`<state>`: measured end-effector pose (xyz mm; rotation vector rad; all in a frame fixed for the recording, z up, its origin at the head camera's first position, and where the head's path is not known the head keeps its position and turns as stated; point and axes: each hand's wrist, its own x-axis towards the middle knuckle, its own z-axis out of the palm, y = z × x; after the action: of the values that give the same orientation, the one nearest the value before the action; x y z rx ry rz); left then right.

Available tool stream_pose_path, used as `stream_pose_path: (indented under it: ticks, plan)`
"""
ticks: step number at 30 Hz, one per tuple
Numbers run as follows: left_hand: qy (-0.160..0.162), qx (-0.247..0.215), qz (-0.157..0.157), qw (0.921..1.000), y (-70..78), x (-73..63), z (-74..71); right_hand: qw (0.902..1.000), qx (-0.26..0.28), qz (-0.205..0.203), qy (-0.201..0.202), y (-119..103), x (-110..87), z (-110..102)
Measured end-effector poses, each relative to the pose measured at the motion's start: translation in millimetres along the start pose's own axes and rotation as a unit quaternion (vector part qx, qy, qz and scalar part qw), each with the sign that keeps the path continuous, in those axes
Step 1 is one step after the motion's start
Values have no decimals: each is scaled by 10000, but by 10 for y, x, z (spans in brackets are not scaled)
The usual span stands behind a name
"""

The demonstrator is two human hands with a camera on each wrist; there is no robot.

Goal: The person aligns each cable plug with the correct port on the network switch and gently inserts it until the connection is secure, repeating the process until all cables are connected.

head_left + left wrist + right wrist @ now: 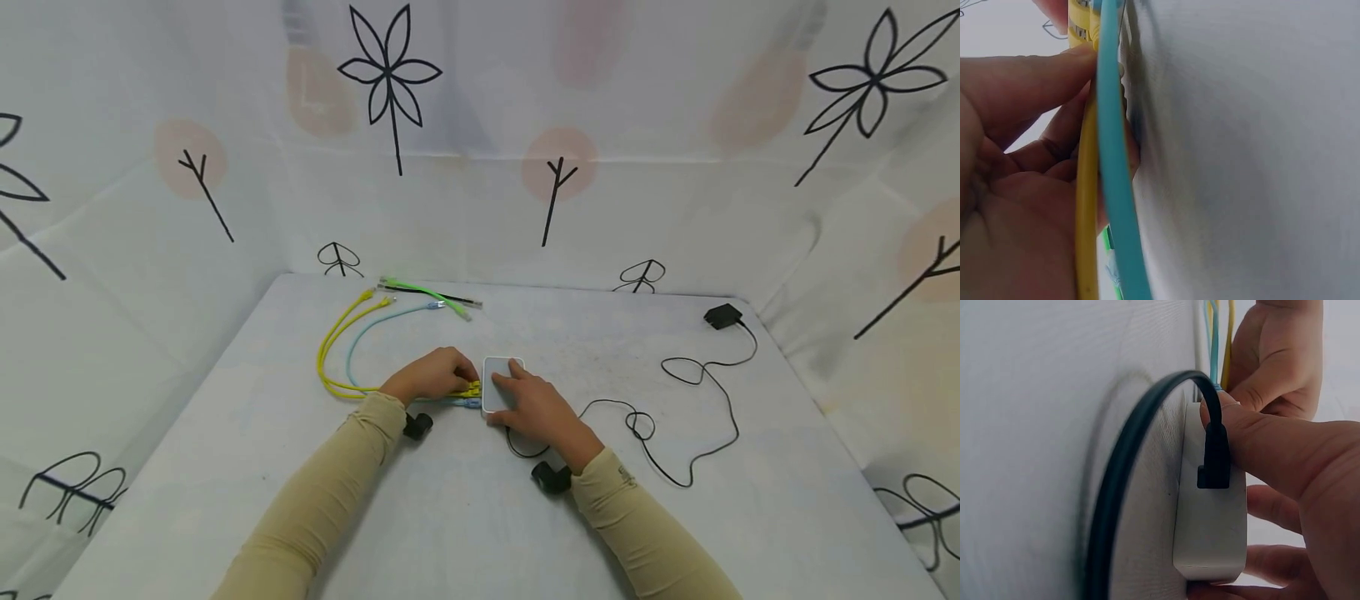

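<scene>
A small white network box (498, 367) lies on the table, a row of cable plugs at its left side. My left hand (437, 375) pinches a yellow network cable's plug (1079, 25) there between thumb and fingers. Beside it runs a light blue network cable (1115, 156), its blue plug (472, 403) at the same side of the box. My right hand (540, 408) grips the box, thumb along the near side and fingers over the top and far edge. A black power plug (1215, 462) sits in the near side. Whether each network plug is fully seated is hidden.
The yellow cables (321, 367) loop out to the left. Behind them lie a green cable (427, 291) and a black cable (450, 297). A thin black cord (736, 417) winds right to a black power adapter (723, 316). Patterned cloth (480, 208) hangs behind the table.
</scene>
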<state>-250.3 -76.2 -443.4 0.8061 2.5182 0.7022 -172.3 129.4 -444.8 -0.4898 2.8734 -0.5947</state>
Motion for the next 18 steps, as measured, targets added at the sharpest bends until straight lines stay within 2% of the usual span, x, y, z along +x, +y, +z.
stream_pose_path:
  ticks: [18]
  plan:
    - [-68,-52,-2,10000,-49,31,12,9999,37,-122,37,-7,-23,-7]
